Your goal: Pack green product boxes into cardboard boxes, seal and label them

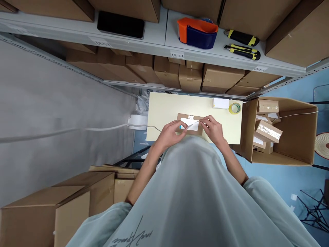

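A small flat cardboard box (179,116) lies on the pale yellow table (164,104) in front of me. Over its top face is a white paper label (193,127) with a blue mark near its left end. My left hand (170,134) pinches the label's near edge between thumb and fingers. Its far-right corner sits in the fingertips of my right hand (212,130). That edge looks raised and slightly curled; how much of the label touches the box I cannot tell.
A tape roll (234,108) and white box (221,103) stand at the table's back right. Right of it, a large carton (295,137) holds several small parcels. Above, a shelf (156,37) carries a phone (120,24), tape dispenser (197,32) and two utility knives (243,46).
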`<state>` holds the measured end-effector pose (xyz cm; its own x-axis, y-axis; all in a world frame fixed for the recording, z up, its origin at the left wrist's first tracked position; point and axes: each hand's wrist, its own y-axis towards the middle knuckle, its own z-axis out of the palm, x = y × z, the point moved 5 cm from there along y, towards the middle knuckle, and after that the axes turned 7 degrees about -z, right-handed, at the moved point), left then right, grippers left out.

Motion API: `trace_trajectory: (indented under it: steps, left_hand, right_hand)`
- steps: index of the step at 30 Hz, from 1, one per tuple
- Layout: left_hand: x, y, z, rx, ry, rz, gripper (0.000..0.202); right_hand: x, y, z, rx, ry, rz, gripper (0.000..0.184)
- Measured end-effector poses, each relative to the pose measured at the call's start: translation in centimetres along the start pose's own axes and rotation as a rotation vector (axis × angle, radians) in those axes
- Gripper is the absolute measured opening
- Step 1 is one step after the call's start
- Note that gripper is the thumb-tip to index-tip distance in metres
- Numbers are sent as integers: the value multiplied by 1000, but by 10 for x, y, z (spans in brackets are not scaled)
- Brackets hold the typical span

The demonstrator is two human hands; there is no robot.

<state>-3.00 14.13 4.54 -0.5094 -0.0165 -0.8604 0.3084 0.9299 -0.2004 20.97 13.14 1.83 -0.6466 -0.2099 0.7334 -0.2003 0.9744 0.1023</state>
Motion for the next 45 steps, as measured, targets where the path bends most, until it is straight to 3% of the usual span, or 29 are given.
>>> trace_trajectory:
  steps: [3, 7, 9, 12, 16, 26, 33, 41, 45]
  left_hand:
    - [3, 0, 3, -75, -55, -42, 12]
    - [18, 4, 3, -330, -277, -143, 52]
    - [29, 6, 8, -382, -389, -213, 60]
    - [41, 7, 23, -304, -544, -322, 52]
    - [45, 0, 36, -242, -607, -372, 51]
    - [49, -2, 42, -204, -593, -380, 51]
    - [41, -2, 47, -167, -593, -342, 42]
    - [20, -3, 30, -273, -424, -255, 34]
    - [16, -7, 19, -234, -469, -234, 35]
  right_hand:
    - [0, -3, -1, 17, 64, 32, 39]
    - [1, -7, 0, -33, 287, 138, 47]
    - [-1, -9, 4, -53, 443, 247, 51]
    - [-4, -14, 12, -47, 625, 401, 56]
    - [-4, -18, 13, -65, 704, 485, 58]
    - [-7, -24, 10, -55, 674, 483, 57]
    - [-16, -27, 8, -138, 593, 507, 53]
    - [-16, -26, 5, -234, 616, 529, 47]
    - [-12, -25, -6, -286, 616, 497, 43]
